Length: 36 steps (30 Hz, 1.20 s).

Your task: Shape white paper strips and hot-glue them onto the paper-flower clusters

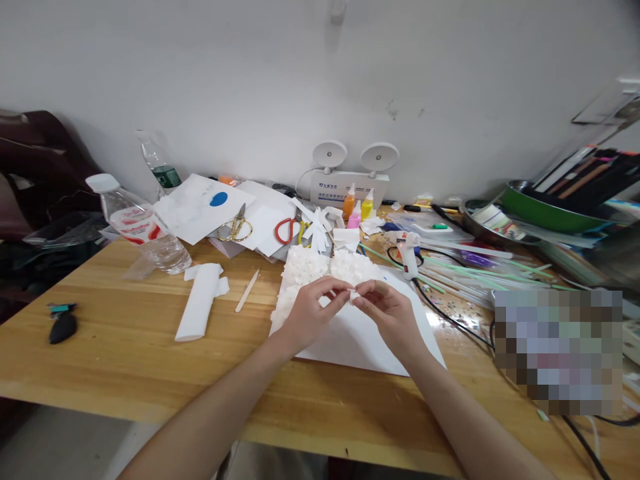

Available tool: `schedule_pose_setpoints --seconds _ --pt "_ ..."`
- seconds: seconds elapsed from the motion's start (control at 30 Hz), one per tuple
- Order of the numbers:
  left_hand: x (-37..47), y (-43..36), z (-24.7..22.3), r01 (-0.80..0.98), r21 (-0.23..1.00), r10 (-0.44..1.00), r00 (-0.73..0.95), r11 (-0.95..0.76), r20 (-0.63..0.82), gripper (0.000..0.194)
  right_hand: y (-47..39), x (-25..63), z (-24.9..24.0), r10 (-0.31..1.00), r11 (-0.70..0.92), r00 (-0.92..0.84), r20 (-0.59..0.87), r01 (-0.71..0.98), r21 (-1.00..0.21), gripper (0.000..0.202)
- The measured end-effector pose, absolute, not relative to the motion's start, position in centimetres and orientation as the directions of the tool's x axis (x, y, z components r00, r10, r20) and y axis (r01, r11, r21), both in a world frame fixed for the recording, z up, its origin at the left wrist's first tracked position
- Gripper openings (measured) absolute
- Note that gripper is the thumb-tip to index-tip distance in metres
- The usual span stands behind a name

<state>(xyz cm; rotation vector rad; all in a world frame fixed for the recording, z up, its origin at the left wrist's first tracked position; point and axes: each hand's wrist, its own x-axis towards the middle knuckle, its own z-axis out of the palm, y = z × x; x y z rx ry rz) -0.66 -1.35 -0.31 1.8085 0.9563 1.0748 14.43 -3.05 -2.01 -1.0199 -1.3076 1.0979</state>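
Above a white sheet point(370, 340), my left hand point(320, 307) and my right hand point(387, 308) meet at the fingertips. Both pinch a small white piece of paper point(353, 294) between thumbs and fingers. Fluffy white bits point(303, 267) cover the left side and far part of the sheet, while its near right part is bare. Just beyond the hands lie cut white paper strips point(317, 230). To the left are a wooden stick point(247, 291) and a roll of white tissue point(199, 303).
A water bottle point(145, 227) leans at the left. Gold scissors point(235, 227) and red-handled scissors point(286, 230) lie on papers at the back. A glue gun point(409, 253) stands right, its black cord point(450, 323) trailing across the table. A green pan point(550, 207) holds pens.
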Motion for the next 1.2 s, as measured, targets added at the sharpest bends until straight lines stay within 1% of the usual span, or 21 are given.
schedule_pose_setpoints --seconds 0.23,0.53,0.67,0.77,0.83,0.9,0.97,1.1,1.2 --pt "-0.68 -1.36 -0.38 0.215 0.886 0.877 0.359 -0.411 0.32 0.017 -3.01 14.44 -2.02 0.977 0.21 -0.007 0.211 -0.062 -0.976 0.009" --pt "-0.7 -1.68 0.39 0.184 0.87 0.842 0.404 -0.457 0.357 0.018 -3.0 14.41 -2.17 0.977 0.208 0.051 0.206 -0.043 -0.977 0.016" --pt "-0.95 -1.78 0.28 0.188 0.857 0.833 0.403 -0.48 0.379 0.028 -2.96 14.43 -2.18 0.978 0.201 0.045 0.202 0.011 -0.979 0.022" --pt "-1.17 -1.8 0.02 0.226 0.825 0.82 0.405 -0.518 0.404 0.035 -2.97 14.43 -1.95 0.976 0.216 0.004 0.217 0.075 -0.974 0.016" --pt "-1.2 -1.81 -0.1 0.23 0.821 0.819 0.401 -0.523 0.41 0.037 -2.96 14.44 -1.8 0.972 0.233 0.001 0.233 0.081 -0.969 0.013" --pt "-1.07 -1.82 -0.14 0.192 0.852 0.835 0.389 -0.486 0.389 0.038 -2.94 14.44 -1.75 0.971 0.238 0.016 0.239 0.046 -0.97 0.009" --pt "-0.84 -1.85 -0.12 0.142 0.89 0.855 0.374 -0.434 0.358 0.038 -2.94 14.4 -1.86 0.975 0.223 0.019 0.223 -0.034 -0.974 0.007" --pt "-0.4 -1.92 -0.07 0.12 0.919 0.885 0.34 -0.376 0.318 0.03 -3.01 14.06 -2.28 0.993 0.113 -0.013 0.12 -0.252 -0.961 0.01" --pt "-0.26 -1.88 -0.16 0.138 0.923 0.902 0.304 -0.359 0.306 0.023 -3.07 13.72 -2.39 0.998 0.036 -0.027 0.048 -0.343 -0.939 0.013"
